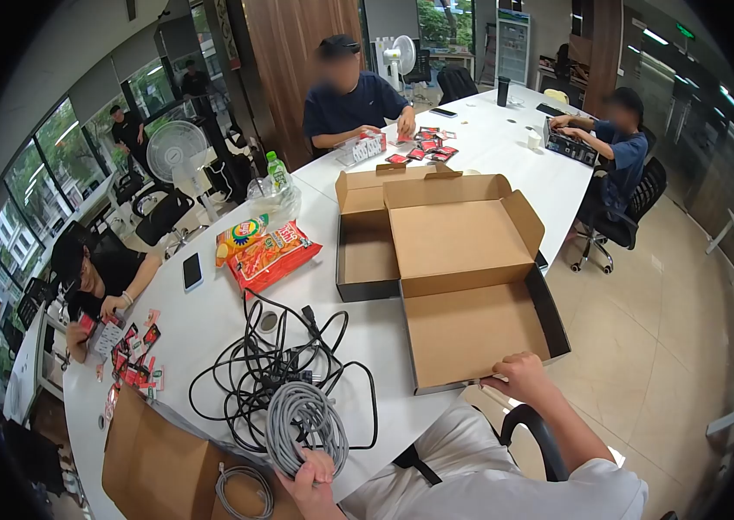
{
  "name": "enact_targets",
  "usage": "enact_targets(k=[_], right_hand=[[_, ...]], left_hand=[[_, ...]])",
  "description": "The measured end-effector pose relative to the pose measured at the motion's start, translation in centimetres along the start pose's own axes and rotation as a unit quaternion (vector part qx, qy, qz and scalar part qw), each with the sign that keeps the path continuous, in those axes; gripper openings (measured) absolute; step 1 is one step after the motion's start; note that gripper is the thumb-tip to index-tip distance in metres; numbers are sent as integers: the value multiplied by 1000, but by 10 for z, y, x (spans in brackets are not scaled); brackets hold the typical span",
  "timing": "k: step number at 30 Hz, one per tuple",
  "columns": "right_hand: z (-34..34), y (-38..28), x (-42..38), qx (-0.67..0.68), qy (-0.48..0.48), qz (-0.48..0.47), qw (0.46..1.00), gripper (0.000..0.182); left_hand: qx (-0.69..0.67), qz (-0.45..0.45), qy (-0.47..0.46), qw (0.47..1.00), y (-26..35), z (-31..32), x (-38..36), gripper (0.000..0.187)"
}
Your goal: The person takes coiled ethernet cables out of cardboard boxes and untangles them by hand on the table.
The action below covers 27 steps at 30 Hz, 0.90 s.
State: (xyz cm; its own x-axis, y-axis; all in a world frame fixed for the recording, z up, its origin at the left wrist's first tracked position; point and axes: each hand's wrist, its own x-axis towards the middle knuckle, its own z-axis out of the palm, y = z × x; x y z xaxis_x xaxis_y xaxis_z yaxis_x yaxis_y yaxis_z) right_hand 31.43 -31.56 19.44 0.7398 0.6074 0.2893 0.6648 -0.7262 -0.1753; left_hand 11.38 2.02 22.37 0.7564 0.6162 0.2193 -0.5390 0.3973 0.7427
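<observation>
My left hand (pixel 313 478) is closed round the lower end of a coiled grey cable (pixel 296 425), held up near the table's edge. Behind the coil lies a tangle of black power cords (pixel 237 364). My right hand (pixel 521 378) grips the front edge of an open cardboard box (pixel 479 325), its lid tipped back and its inside bare brown. A second open box (pixel 365 251) stands partly behind it. At the lower left another open cardboard box (pixel 154 451) has a smaller grey cable coil (pixel 244 492) in it.
Snack bags (pixel 276 256), a phone (pixel 192 271) and a green-capped bottle (pixel 277 171) are on the white table (pixel 315 199). Several people sit around it, two handling small red packets (pixel 427 146), another a black device (pixel 568 146). A chair armrest (pixel 533 433) is beside my right arm.
</observation>
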Motion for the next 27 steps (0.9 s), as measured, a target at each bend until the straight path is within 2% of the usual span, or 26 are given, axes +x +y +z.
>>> enact_targets(k=[1,2,5,8,9,11,13,15,16,19,20,23,24,27], right_hand=[[-4,2,3,0,-4,-12,1000,37],[-12,2,2,3,-81,25,996,38],[-35,-24,17,83,30,-55,995,42],[-39,-59,35,211,52,-50,975,49],[-31,-78,42,283,81,-55,954,50],[-9,-126,57,430,131,-61,891,53],[13,-165,60,573,-3,-65,817,73],[37,-194,54,638,-53,-64,765,77],[37,-206,56,670,-58,-86,735,77],[27,-226,67,590,-20,-118,799,73],[18,-231,71,541,9,-142,829,58],[16,-234,78,478,31,-210,852,40],[13,-236,80,477,27,-219,851,37],[11,-242,86,461,11,-246,853,33]], left_hand=[[-9,-1,10,1000,0,1,0,30],[-17,-3,20,1000,1,3,0,29],[-15,3,17,1000,3,11,-2,27],[15,-25,25,999,10,28,-4,11],[44,-51,40,997,10,29,-7,8],[74,-72,-8,995,10,28,-15,8],[43,-74,-99,991,11,25,-22,11],[-7,-83,-116,990,23,29,-32,16],[-25,-54,-144,988,24,26,-35,22],[-60,33,-155,986,21,2,-44,27],[-93,65,-130,985,19,-1,-45,26],[-242,58,-36,968,21,-16,-47,19],[-273,42,-34,961,27,-20,-43,13],[-395,73,-23,915,35,-26,-36,8]])
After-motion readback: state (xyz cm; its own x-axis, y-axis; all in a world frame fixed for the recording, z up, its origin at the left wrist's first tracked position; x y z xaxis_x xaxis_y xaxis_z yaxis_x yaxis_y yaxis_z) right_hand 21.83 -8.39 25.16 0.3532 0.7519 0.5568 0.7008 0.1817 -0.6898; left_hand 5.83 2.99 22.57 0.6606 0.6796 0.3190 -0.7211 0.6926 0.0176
